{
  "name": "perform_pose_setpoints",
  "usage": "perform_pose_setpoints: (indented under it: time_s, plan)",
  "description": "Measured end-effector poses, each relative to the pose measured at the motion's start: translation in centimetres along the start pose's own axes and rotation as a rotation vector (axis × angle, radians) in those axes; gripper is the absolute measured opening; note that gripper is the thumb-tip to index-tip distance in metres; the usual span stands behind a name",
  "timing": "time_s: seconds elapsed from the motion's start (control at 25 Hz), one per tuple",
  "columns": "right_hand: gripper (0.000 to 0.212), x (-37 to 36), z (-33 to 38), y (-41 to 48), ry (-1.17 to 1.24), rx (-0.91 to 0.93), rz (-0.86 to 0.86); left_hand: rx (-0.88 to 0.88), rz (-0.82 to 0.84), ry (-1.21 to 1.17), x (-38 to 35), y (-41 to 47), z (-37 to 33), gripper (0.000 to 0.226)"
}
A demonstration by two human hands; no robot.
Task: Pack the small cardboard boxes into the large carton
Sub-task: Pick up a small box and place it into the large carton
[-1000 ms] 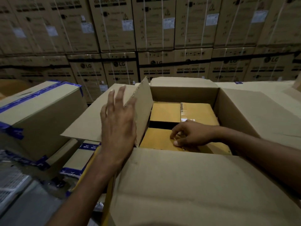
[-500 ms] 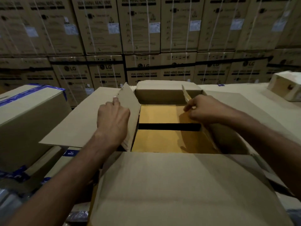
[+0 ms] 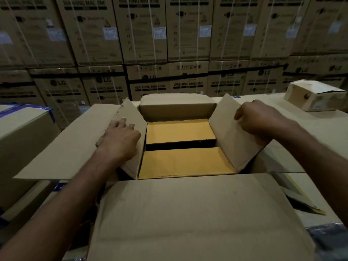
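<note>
Since two small yellow-brown cardboard boxes, one by the far wall (image 3: pixel 178 130) and one by the near wall (image 3: pixel 184 162), lie flat inside the large brown cardboard carton (image 3: pixel 177 112) with a dark gap (image 3: pixel 180 145) between them, the first risk I see is a loose load: if the carton is closed like this, the boxes can slide and knock together when it is carried. The left hand (image 3: pixel 120 137) lies on the outer face of the carton's left side flap (image 3: pixel 138 117), its fingers (image 3: pixel 123 122) nearly straight and close together, pressing and not gripping. The right hand (image 3: pixel 258 120) holds the carton's right side flap (image 3: pixel 227 132), its fingers (image 3: pixel 238 114) curled over the upper edge. If both flaps are pushed inward unevenly, one may dive into the gap or catch on a box corner and crease. The left flap has a ragged, perforated-looking edge, so a hard push could tear it. One pale small cardboard box (image 3: pixel 316 97) lies outside, to the right of the carton and well apart from it; closing now would probably leave it unpacked.
</note>
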State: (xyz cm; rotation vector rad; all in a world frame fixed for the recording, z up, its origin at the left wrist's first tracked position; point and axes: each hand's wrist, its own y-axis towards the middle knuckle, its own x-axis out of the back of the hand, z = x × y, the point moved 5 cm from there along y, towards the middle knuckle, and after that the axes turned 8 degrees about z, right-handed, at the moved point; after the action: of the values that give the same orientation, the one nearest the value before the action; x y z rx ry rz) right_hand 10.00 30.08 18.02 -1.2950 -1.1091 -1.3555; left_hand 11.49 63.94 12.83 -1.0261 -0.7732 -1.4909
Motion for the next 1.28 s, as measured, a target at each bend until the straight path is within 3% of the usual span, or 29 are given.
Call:
perform_pose_setpoints:
  time_s: [0.12,0.24,0.4,0.52,0.64,0.76,0.88,1.0,1.08,1.2,1.28]
  plan:
    - [0.038,0.1,1.4,0.6,-0.079,0.092,-0.020,-0.093,0.209,-0.088,-2.0,2.6,-0.5,0.062]
    - [0.043,-2.2,4.3,2.0,-0.148,0.246,0.168,-0.172,0.387,-0.027,-3.7,4.9,-1.1,0.068]
    - [0.048,-5.1,5.4,4.7,-0.100,0.305,0.530,-0.206,0.396,-0.021,-3.2,5.8,-2.5,0.059]
    - [0.048,-6.2,5.6,5.1,0.023,0.366,0.605,-0.230,0.369,-0.085,-2.8,5.9,-2.7,0.064]
    - [0.077,-6.9,5.6,5.4,0.059,0.325,0.667,-0.262,0.374,-0.133,-2.4,5.9,-2.7,0.084]
    - [0.128,-6.5,5.7,5.2,0.198,0.312,0.700,-0.284,0.428,-0.114,-2.3,5.7,-3.4,0.089]
    - [0.136,-5.1,6.1,4.3,0.355,0.305,0.684,-0.276,0.433,-0.261,-1.9,5.4,-3.5,0.096]
    - [0.163,-4.6,5.6,3.9,0.403,0.336,0.692,-0.224,0.299,-0.573,-0.8,5.0,-2.4,0.101]
    - [0.151,-4.2,5.0,3.9,0.466,0.328,0.677,-0.214,0.181,-0.805,0.1,4.5,-1.5,0.099]
    - [0.108,-2.8,3.3,3.4,0.695,0.267,0.578,-0.174,0.084,-1.091,1.4,3.1,-0.5,0.097]
    - [0.106,-2.2,1.8,2.8,0.917,0.272,0.646,-0.126,0.110,-1.252,1.7,2.1,0.0,0.103]
